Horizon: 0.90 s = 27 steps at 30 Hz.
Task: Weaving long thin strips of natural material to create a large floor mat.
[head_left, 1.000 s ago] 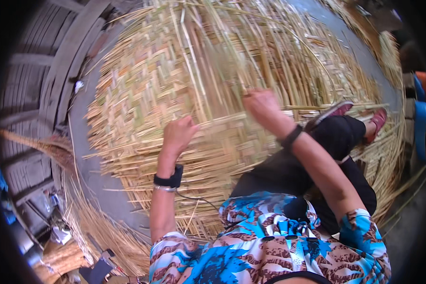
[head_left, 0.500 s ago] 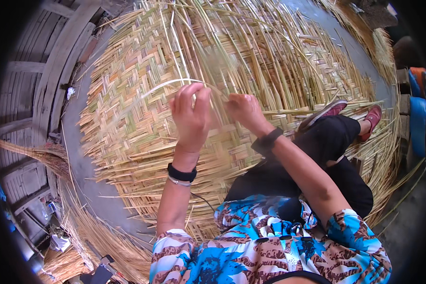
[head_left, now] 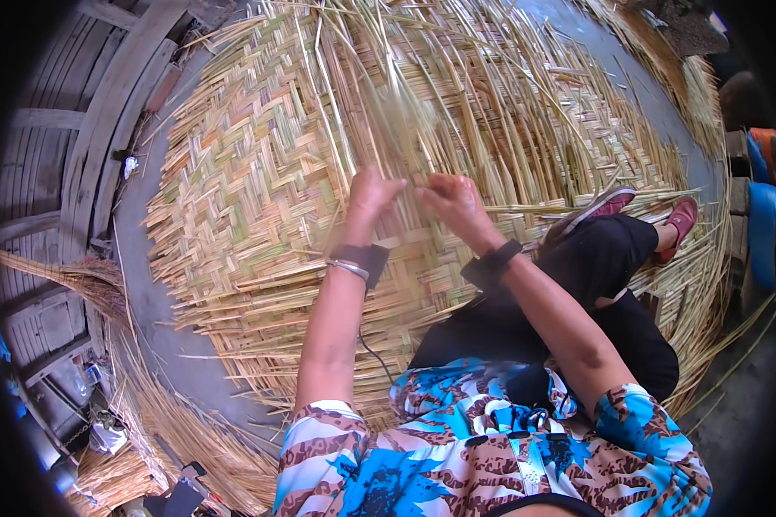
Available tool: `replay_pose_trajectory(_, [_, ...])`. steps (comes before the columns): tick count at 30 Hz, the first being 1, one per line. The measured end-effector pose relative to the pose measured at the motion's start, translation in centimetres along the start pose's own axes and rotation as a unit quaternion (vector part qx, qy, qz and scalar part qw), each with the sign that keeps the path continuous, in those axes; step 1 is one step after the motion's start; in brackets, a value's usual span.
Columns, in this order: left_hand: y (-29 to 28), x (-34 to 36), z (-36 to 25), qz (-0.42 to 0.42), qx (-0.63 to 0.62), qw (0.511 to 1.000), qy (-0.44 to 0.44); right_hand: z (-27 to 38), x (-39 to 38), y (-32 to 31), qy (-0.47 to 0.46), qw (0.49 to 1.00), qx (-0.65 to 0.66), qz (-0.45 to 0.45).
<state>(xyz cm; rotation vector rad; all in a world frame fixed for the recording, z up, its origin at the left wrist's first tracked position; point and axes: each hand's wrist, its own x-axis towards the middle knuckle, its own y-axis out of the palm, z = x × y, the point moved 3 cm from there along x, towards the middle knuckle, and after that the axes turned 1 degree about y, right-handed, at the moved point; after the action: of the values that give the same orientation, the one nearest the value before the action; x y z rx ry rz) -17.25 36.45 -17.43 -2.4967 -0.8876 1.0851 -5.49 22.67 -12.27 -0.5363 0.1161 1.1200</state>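
Note:
A large herringbone mat (head_left: 233, 185) of flat pale straw-coloured strips lies spread under my hands. My left hand (head_left: 372, 200) is over its middle with the fingers curled, thumb toward my right hand. What the left fingers hold, if anything, is hidden and smeared by motion. Close on the right, my right hand (head_left: 457, 200) is closed in a pinch on woven-mat strips (head_left: 397, 112), which run away from me and are blurred. Long loose strips (head_left: 483, 103) lie lengthwise over the far right half of the mat.
My crossed legs in black trousers (head_left: 595, 258) and red shoes (head_left: 681, 226) rest on the mat at right. A straw broom (head_left: 90, 283) leans by the wooden wall (head_left: 90, 146) at left. A heap of loose straw (head_left: 194, 448) lies at lower left. Blue objects (head_left: 762, 233) stand far right.
My left hand has moved right and slightly down, closer to my right hand. The pale strip that was bent in an arc over it no longer shows there. My right hand has barely moved.

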Motion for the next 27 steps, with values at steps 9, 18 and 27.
replay_pose_trajectory(9, [-0.1, 0.2, 1.1, 0.119, -0.242, 0.962, -0.036, 0.4, -0.3, -0.4, -0.082, 0.996, -0.001, -0.025])
replay_pose_trajectory(18, [0.6, 0.9, 1.5, -0.067, -0.065, 0.996, -0.006, 0.3, -0.2, -0.6, -0.032, 0.999, -0.015, 0.019])
replay_pose_trajectory(27, [1.2, 0.2, 0.6, 0.003, -0.187, 0.982, 0.031, -0.1, -0.2, -0.8, -0.017, 0.999, -0.002, 0.027])
